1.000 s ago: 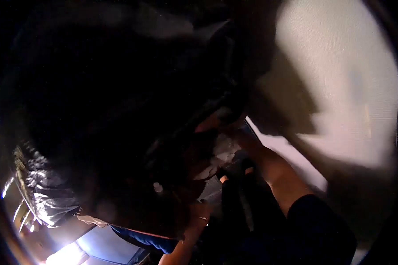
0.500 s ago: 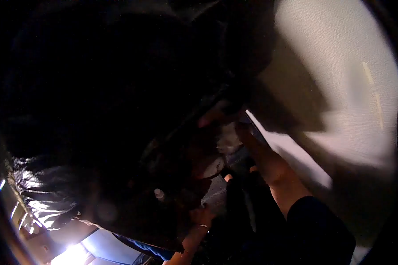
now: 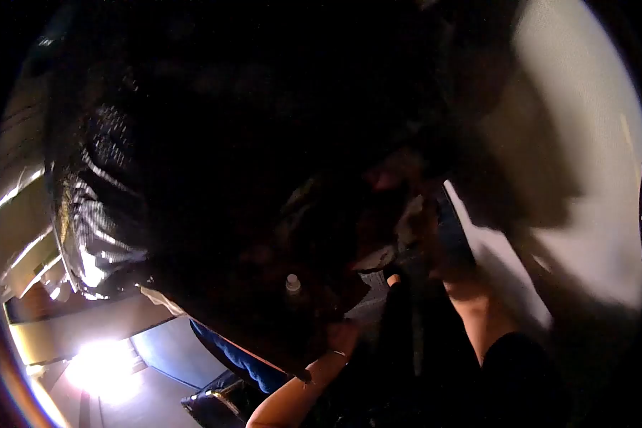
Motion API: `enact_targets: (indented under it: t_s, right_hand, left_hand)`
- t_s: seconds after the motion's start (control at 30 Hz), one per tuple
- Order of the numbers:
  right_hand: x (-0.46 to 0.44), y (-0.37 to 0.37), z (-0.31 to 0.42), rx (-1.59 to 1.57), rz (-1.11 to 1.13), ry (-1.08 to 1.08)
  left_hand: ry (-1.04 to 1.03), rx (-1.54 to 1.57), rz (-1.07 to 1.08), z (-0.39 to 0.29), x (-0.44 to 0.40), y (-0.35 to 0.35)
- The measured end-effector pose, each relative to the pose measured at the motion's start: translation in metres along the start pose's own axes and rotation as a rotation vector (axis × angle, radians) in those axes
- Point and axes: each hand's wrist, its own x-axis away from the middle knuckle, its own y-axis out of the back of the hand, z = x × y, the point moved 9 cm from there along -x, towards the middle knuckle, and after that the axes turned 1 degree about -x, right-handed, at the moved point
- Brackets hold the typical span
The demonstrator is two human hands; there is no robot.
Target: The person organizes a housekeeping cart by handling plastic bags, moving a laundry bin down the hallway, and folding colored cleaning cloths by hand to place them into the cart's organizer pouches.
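Note:
The view is very dark. My left hand [image 3: 342, 335] is at the lower middle, at the edge of a large dark mass [image 3: 214, 178]; its fingers are lost in shadow. My right hand [image 3: 453, 274] reaches up from a dark sleeve, beside a pale strip [image 3: 510, 267]. Its fingers cannot be made out. Between and above the hands lie dim, pale crumpled pieces [image 3: 378, 260]. A small whitish cap-like item [image 3: 292, 283] shows left of them.
Shiny dark plastic-like material [image 3: 96, 221] hangs at the left. A bright light [image 3: 107, 367] glares at the lower left, near blue cloth [image 3: 239, 357]. A pale textured wall [image 3: 592, 143] stands at the right.
The view has shifted, so the hands, pale strip and cap-like item appear farther right. More of the lit area at the lower left shows. Both hands stay near the same things.

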Motion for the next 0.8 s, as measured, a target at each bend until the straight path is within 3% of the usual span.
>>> enact_targets:
  t_s: [0.07, 0.13, 0.17, 0.2, 0.27, 0.3, 0.37, 0.43, 0.47, 0.5, 0.53, 0.57, 0.63, 0.67, 0.8]
  right_hand:
    - [0.009, 0.001, -0.004, 0.018, -0.007, -0.005]
    - [0.019, 0.005, -0.015, 0.032, -0.019, -0.014]
    - [0.025, 0.006, -0.021, 0.040, -0.020, -0.018]
    - [0.029, 0.005, -0.025, 0.044, -0.021, -0.020]
    - [0.041, 0.007, -0.035, 0.055, -0.023, -0.021]
    - [0.050, 0.008, -0.045, 0.066, -0.028, -0.017]
    - [0.079, 0.007, -0.058, 0.112, -0.056, 0.021]
    - [0.115, -0.003, -0.070, 0.247, -0.131, 0.151]
    - [0.130, -0.013, -0.069, 0.341, -0.156, 0.250]
    - [0.138, -0.055, -0.071, 0.438, 0.292, 0.077]
    - [0.161, -0.048, -0.030, 0.598, 0.216, 0.314]
    - [0.196, -0.050, 0.013, 0.752, 0.147, 0.555]
    - [0.203, -0.050, 0.006, 0.050, 0.267, 0.138]
    - [0.206, -0.062, 0.013, 0.143, 0.344, 0.202]
    - [0.222, -0.099, 0.028, 0.438, 0.569, 0.270]
  left_hand:
    - [-0.002, 0.023, -0.105, 0.013, 0.026, -0.009]
    - [-0.044, 0.385, 0.188, -0.004, 0.051, -0.100]
    - [-0.045, 0.401, 0.198, -0.003, 0.057, -0.076]
    - [-0.040, 0.424, -0.082, 0.018, 0.054, -0.003]
    - [-0.018, 0.435, -0.358, 0.032, 0.066, 0.051]
    - [-0.027, 0.429, -0.159, 0.025, 0.068, 0.032]
    - [-0.028, 0.424, 0.036, 0.018, 0.072, 0.035]
    - [0.065, 0.441, 0.566, 0.020, 0.078, 0.044]
    - [0.089, 0.461, 0.547, 0.019, 0.083, 0.063]
    - [-0.049, 0.493, 0.310, 0.024, 0.091, 0.087]
    - [-0.167, 0.509, 0.068, 0.016, 0.097, 0.118]
    - [-0.116, 0.530, 0.051, 0.012, 0.108, 0.120]
    - [-0.076, 0.898, -0.155, -0.002, 0.127, 0.131]
    - [-0.032, 0.910, -0.033, -0.011, 0.133, 0.115]
    - [0.184, 1.063, 0.062, -0.024, 0.168, 0.066]
